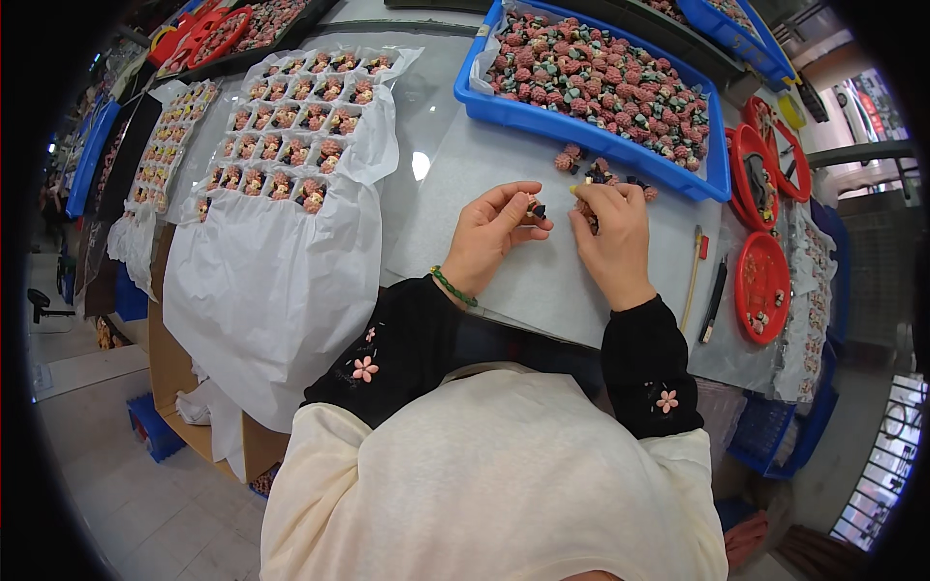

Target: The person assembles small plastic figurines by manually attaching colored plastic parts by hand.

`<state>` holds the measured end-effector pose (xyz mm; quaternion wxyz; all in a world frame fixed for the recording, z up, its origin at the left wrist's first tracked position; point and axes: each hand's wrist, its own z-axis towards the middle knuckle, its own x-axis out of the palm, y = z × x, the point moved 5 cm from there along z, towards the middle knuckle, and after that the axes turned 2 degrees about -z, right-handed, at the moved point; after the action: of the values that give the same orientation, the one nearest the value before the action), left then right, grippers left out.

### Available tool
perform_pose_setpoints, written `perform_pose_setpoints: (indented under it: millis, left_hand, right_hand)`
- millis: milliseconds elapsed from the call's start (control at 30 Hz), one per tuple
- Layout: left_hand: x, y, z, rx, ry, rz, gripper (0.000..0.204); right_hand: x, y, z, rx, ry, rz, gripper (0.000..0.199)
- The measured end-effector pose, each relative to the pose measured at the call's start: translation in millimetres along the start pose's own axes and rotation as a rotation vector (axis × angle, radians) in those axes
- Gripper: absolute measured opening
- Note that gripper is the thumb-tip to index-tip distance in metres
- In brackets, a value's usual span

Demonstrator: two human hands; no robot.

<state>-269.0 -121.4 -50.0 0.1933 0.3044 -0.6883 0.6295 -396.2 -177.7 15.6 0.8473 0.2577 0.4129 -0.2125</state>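
Head view: left grip (526, 208) pinches a small doll (539, 209), dark with reddish and pale parts, at its fingertips, facing the right grip (585, 209). Right grip curls at another, mostly hidden; cannot tell if closed. Pink-topped dolls (568, 158) lie on the desk (542, 281) just beyond.

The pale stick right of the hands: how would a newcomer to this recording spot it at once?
Find the big blue tray heaped with pink pieces, then the worktop below it in the picture. To the right of the person's right hand lies the pale stick. Unlike the black stick beside it, it has a light shaft, with something red near its upper end.
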Motion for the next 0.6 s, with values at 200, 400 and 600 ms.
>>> perform_pose_setpoints:
  millis: [200,400,600]
  left_hand:
    - [2.7,3.6,2.5,-0.007,0.030,-0.039,0.033]
    - [10.4,-0.2,-3.2,0.081,0.115,0.345,0.030]
    - [3.9,6.8,-0.3,0.029,0.064,0.297,0.025]
  right_hand:
    - [19.1,-4.6,-14.9,0.470,0.083,1.048,0.033]
    - [26.0,5.2,-23.3,0.490,0.003,1.297,0.046]
    - [34.4,-4.5,-36.7,0.674,0.033,1.206,0.038]
